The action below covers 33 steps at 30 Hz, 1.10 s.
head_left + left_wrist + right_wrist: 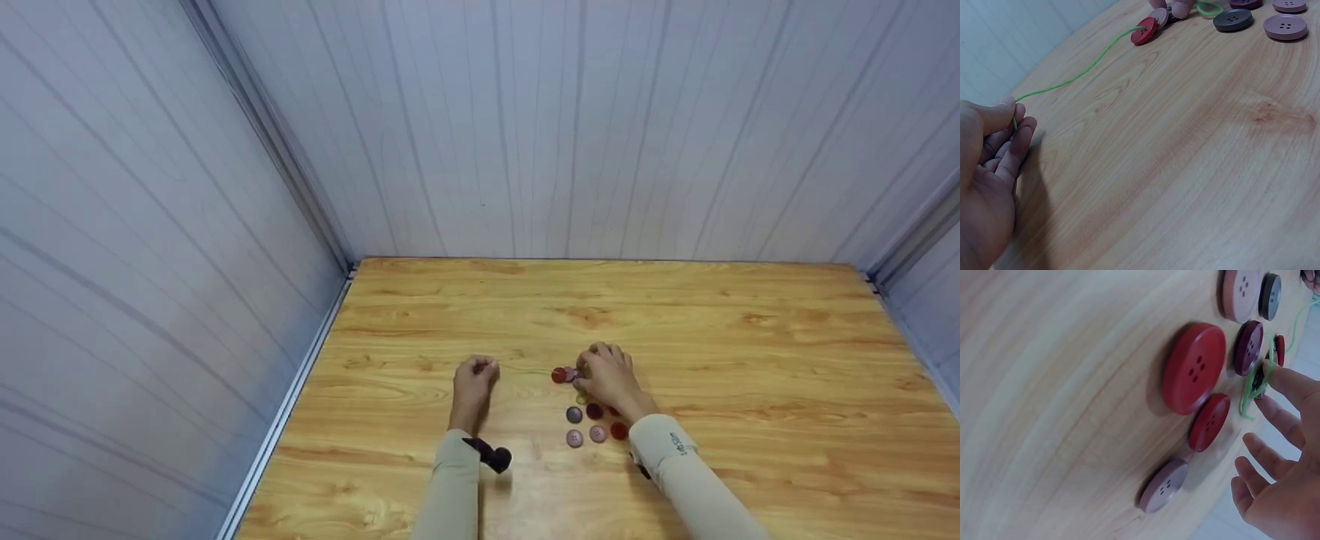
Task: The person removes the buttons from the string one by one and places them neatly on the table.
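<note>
My left hand (472,386) pinches the end of a green string (1078,75) between thumb and fingertips. From there the string runs to a red button (1144,31) and passes through it. Beside it stand a pink button (1159,17) and a dark one, tilted against each other. My right hand (611,379) holds the dark button (1258,379) between thumb and forefinger, its other fingers loosely bent. A loop of green string (1246,396) hangs by those fingers in the right wrist view.
Several loose buttons lie on the wooden table (405,330) nearer the body: a grey one (574,414), a pink one (574,438), a red one (619,430) and others. Pale panel walls (480,127) border the table behind and at both sides.
</note>
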Each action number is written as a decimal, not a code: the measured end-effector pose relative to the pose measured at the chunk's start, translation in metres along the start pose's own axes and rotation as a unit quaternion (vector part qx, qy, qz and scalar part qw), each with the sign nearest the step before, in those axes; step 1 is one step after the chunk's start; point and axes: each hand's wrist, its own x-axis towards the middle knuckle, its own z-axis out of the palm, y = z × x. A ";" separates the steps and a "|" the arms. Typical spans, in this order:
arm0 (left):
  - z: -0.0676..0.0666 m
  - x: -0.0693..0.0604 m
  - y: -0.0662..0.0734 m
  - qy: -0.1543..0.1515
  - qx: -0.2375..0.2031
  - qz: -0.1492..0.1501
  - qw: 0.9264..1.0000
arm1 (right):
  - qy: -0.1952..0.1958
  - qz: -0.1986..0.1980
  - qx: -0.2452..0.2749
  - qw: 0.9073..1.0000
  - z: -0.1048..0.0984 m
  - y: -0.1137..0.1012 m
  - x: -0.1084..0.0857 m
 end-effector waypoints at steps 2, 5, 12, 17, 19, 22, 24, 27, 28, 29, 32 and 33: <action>0.000 0.000 0.001 -0.005 0.001 -0.004 1.000 | 0.003 -0.007 -0.011 1.000 0.000 0.000 0.000; -0.001 0.001 0.001 -0.008 0.004 -0.003 1.000 | 0.011 -0.022 -0.027 0.999 0.001 0.001 0.001; 0.000 0.002 0.000 0.005 0.018 0.003 1.000 | 0.019 -0.038 -0.032 0.999 0.002 0.005 0.000; 0.000 0.003 -0.002 0.007 0.008 0.008 1.000 | 0.026 -0.031 -0.036 0.999 -0.002 0.012 -0.002; 0.001 0.003 -0.002 0.007 0.000 0.011 1.000 | 0.031 -0.026 -0.038 0.998 -0.005 0.016 -0.002; 0.001 0.003 -0.002 0.009 -0.004 0.012 1.000 | 0.036 -0.016 -0.035 0.999 -0.011 0.021 -0.002; 0.001 0.003 -0.002 0.010 -0.004 0.013 1.000 | 0.037 -0.010 -0.033 0.999 -0.015 0.024 -0.003; 0.001 0.003 -0.002 0.009 0.003 0.012 1.000 | 0.038 -0.001 -0.030 0.999 -0.021 0.029 -0.004; 0.001 0.003 -0.002 0.009 0.005 0.011 1.000 | 0.040 0.001 -0.031 0.999 -0.022 0.031 -0.005; 0.000 0.003 -0.002 0.006 0.005 0.009 1.000 | 0.041 0.002 -0.029 0.999 -0.023 0.032 -0.006; -0.001 0.001 -0.001 -0.005 0.006 0.003 1.000 | 0.047 0.008 -0.023 0.999 -0.025 0.038 -0.008; -0.002 0.001 -0.001 -0.007 0.006 0.002 1.000 | 0.049 0.009 -0.022 0.998 -0.026 0.039 -0.009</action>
